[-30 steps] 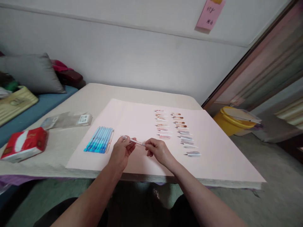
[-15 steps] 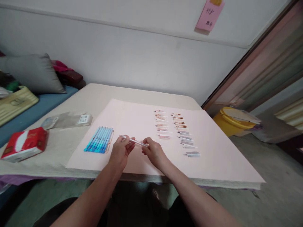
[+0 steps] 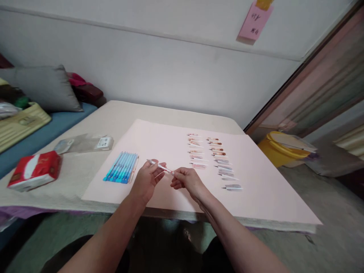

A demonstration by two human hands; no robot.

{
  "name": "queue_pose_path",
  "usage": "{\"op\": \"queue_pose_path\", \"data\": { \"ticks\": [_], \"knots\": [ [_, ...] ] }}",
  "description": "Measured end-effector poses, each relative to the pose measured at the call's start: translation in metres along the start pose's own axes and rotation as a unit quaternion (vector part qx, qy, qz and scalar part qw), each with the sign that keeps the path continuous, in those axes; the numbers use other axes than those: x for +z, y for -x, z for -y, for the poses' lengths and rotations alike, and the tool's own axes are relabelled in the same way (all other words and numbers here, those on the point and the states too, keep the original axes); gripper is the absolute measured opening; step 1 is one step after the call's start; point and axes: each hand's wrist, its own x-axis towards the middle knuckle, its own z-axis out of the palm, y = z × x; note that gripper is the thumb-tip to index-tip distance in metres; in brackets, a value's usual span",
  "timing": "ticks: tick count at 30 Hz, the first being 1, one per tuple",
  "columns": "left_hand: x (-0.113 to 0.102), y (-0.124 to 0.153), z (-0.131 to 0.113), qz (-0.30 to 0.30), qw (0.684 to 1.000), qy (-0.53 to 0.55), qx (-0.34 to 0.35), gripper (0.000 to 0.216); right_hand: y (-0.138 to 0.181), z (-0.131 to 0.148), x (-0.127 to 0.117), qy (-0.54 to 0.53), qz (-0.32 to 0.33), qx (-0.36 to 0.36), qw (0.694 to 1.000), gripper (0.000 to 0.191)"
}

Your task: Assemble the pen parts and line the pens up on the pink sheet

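My left hand (image 3: pixel 147 181) and my right hand (image 3: pixel 187 180) both grip one thin pale pen (image 3: pixel 159 166), held slanted just above the pink sheet (image 3: pixel 159 140). The left fingers pinch its barrel; the right fingers pinch its lower right end. A row of blue pens (image 3: pixel 121 173) lies side by side left of my left hand. To the right of my right hand, two columns of small pen parts (image 3: pixel 216 159) are laid out on the sheet.
The pink sheet covers a beige table (image 3: pixel 113 113). A red tissue pack (image 3: pixel 34 170) and a clear plastic packet (image 3: pixel 85 143) lie at the left. A grey cushion (image 3: pixel 48 88) sits on a blue seat beyond. A yellow bucket (image 3: pixel 280 148) stands on the floor at right.
Both hands stay on the pen; the right hand has shifted slightly left along it and the pen has tilted a little steeper. The view has drifted slightly.
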Motion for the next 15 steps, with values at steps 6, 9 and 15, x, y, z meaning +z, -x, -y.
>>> {"op": "queue_pose_path", "data": {
  "ticks": [6, 9, 15],
  "knots": [
    [-0.0025, -0.0047, 0.0002, -0.064, 0.997, 0.004, 0.043, 0.019, -0.0004, -0.0035, 0.0067, 0.027, 0.002, -0.030, 0.999, 0.017],
    [-0.0047, -0.0062, -0.0004, -0.073, 0.996, 0.014, 0.052, 0.018, 0.0016, -0.0016, 0.0085, 0.014, 0.008, -0.014, 1.000, 0.018],
    [-0.0030, -0.0048, -0.0044, -0.069, 0.996, 0.012, 0.050, 0.020, 0.0022, -0.0006, 0.0100, 0.005, -0.003, -0.015, 1.000, 0.018]
  ]
}}
